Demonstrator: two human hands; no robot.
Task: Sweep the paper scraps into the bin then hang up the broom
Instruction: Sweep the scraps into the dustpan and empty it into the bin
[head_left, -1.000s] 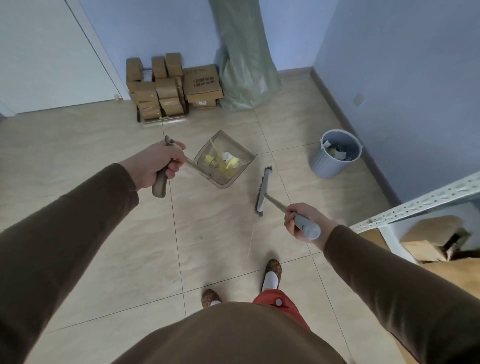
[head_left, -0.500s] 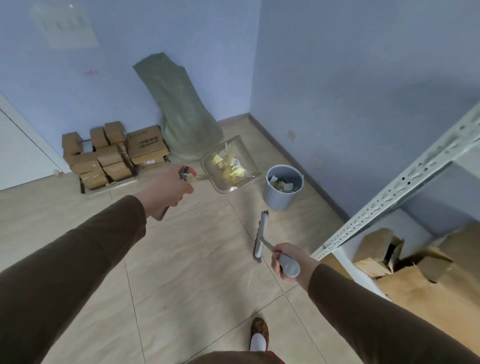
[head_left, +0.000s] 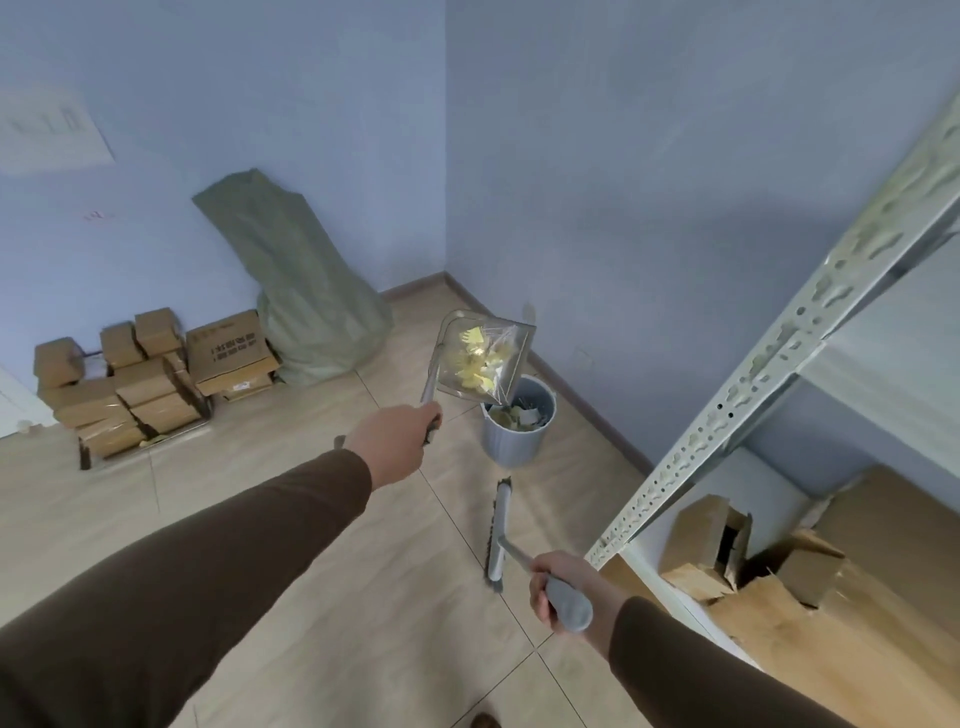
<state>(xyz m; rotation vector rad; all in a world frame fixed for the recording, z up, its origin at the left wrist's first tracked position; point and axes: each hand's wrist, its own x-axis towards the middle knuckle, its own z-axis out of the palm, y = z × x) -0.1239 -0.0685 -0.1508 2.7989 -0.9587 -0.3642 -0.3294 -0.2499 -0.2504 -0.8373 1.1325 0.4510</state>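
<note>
Paper scraps (head_left: 475, 364) now tipped in my dustpan (head_left: 483, 358) right above the bin (head_left: 514, 441), no longer short of it, left hand (head_left: 392, 449) gripping its handle, fingers hidden, right hand (head_left: 563, 590) gripping the broom (head_left: 498, 530) low over the floor, scraps blurred.

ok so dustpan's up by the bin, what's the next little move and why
Probably tip the dustpan a bit further so its lip points down into the bin. The left hand holds it tilted just above the bin's rim, yet the yellow paper scraps sit inside the pan. The right hand can keep the broom low.
</note>
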